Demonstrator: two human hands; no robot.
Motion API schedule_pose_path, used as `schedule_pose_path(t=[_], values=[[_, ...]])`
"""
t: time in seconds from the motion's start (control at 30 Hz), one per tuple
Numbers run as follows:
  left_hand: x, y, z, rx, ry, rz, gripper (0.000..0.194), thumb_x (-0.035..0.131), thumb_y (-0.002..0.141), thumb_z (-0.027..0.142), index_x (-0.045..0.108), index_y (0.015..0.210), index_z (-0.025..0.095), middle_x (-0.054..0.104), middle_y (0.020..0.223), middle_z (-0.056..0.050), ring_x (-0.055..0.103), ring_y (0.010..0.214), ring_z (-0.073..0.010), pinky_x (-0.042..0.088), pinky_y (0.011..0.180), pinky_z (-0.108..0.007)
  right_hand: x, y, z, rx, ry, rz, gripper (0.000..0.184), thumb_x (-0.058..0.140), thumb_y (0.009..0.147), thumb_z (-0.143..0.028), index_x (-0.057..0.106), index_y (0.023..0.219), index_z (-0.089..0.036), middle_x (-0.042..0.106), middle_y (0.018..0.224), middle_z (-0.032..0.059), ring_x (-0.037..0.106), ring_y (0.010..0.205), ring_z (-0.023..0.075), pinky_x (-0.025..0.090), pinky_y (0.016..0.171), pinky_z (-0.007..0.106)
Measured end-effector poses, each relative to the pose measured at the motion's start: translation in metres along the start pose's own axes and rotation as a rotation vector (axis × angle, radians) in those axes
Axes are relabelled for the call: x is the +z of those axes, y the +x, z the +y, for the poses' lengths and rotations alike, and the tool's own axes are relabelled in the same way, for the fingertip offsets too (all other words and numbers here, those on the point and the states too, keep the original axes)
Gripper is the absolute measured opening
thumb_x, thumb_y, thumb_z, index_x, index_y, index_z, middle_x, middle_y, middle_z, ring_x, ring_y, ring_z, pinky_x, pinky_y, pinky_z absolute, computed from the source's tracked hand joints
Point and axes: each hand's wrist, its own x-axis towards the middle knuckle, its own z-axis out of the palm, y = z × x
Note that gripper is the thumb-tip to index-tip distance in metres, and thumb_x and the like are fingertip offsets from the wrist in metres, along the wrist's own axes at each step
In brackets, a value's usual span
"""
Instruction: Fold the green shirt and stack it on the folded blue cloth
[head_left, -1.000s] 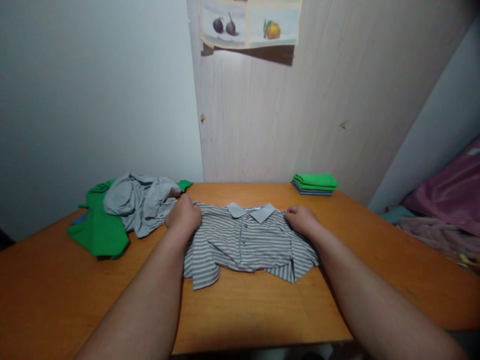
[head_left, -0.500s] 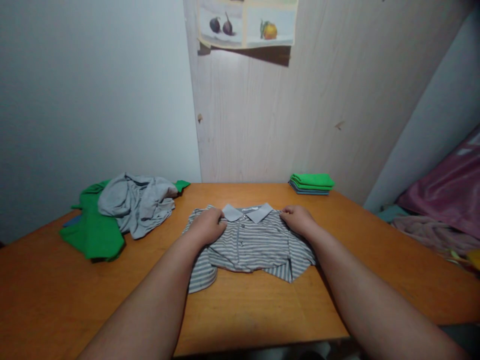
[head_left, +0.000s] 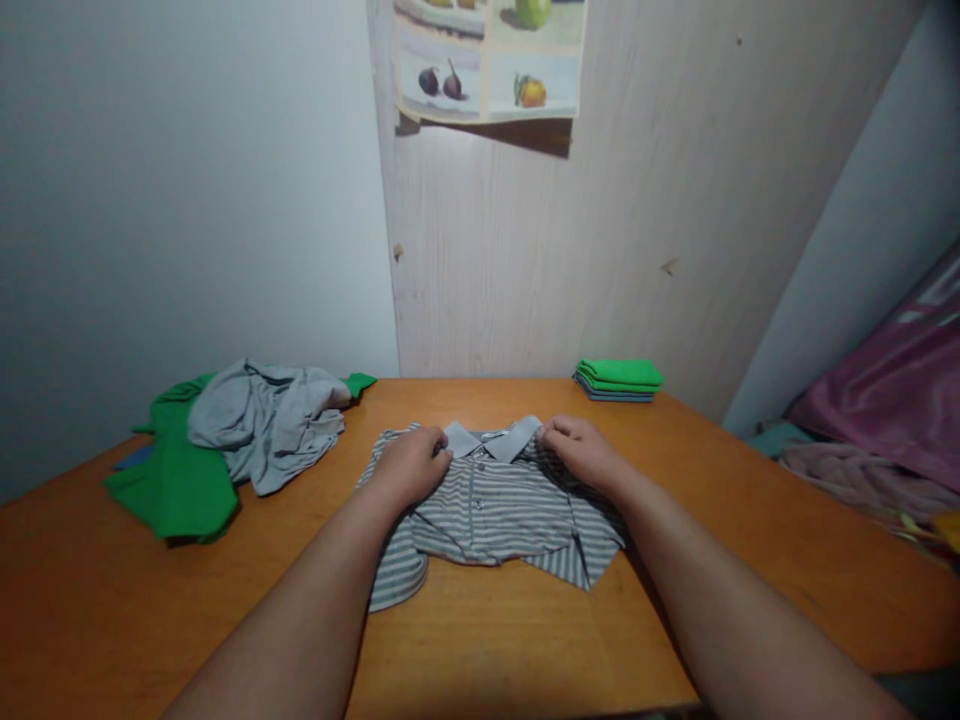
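A grey striped polo shirt (head_left: 487,505) lies front-up on the orange wooden table (head_left: 525,640), collar toward the wall. My left hand (head_left: 409,465) is closed on the shirt just left of the collar. My right hand (head_left: 577,452) pinches the shirt just right of the collar (head_left: 491,438). Both sleeves are tucked in near the bottom corners.
A heap of unfolded grey and green garments (head_left: 225,435) sits at the table's left. A small stack of folded green and blue clothes (head_left: 619,378) rests at the back right by the wall. Purple bedding (head_left: 885,400) lies to the right of the table.
Both hands have slid inward along the shoulders toward the collar, the left from the far shoulder edge, bunching the shirt narrower. The camera has tilted up slightly.
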Motion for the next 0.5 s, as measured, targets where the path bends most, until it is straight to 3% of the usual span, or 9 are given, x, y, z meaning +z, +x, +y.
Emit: schedule_pose_path(t=[0.13, 0.23, 0.37, 0.5], values=[[-0.002, 0.001, 0.003, 0.013, -0.044, 0.048, 0.023, 0.055, 0.090, 0.034, 0.071, 0.099, 0.020, 0.073, 0.107, -0.011, 0.065, 0.099, -0.0251, 0.045, 0.081, -0.032, 0.008, -0.002, 0.004, 0.188, 0.132, -0.051, 0.040, 0.059, 0.080, -0.057, 0.058, 0.067, -0.019, 0.047, 0.056, -0.0053, 0.040, 0.054, 0.0116, 0.028, 0.052, 0.025], [-0.004, 0.001, 0.007, 0.038, -0.126, 0.078, 0.023, 0.055, 0.091, 0.033, 0.072, 0.097, 0.020, 0.074, 0.103, -0.010, 0.065, 0.097, -0.0240, 0.045, 0.082, -0.031, 0.010, -0.002, 0.002, 0.270, 0.265, -0.104, 0.033, 0.067, 0.073, -0.049, 0.068, 0.077, -0.017, 0.059, 0.062, -0.0033, 0.048, 0.056, 0.0125, 0.034, 0.055, 0.025], [-0.006, -0.001, 0.014, 0.099, -0.357, 0.036, 0.024, 0.053, 0.092, 0.034, 0.072, 0.096, 0.018, 0.073, 0.092, -0.007, 0.065, 0.086, -0.0208, 0.046, 0.076, -0.030, 0.009, -0.006, -0.014, 0.207, 0.448, -0.062, 0.032, 0.071, 0.070, -0.039, 0.075, 0.094, -0.018, 0.075, 0.090, 0.0015, 0.063, 0.081, 0.0167, 0.046, 0.079, 0.028], [-0.008, -0.005, 0.023, 0.060, -0.537, 0.041, 0.043, 0.062, 0.084, 0.026, 0.064, 0.125, 0.016, 0.071, 0.105, -0.008, 0.064, 0.081, -0.0179, 0.049, 0.072, -0.028, 0.009, -0.013, -0.028, 0.128, 0.534, -0.215, 0.034, 0.070, 0.073, -0.033, 0.078, 0.103, -0.021, 0.076, 0.106, 0.0023, 0.065, 0.098, 0.0195, 0.045, 0.095, 0.033]])
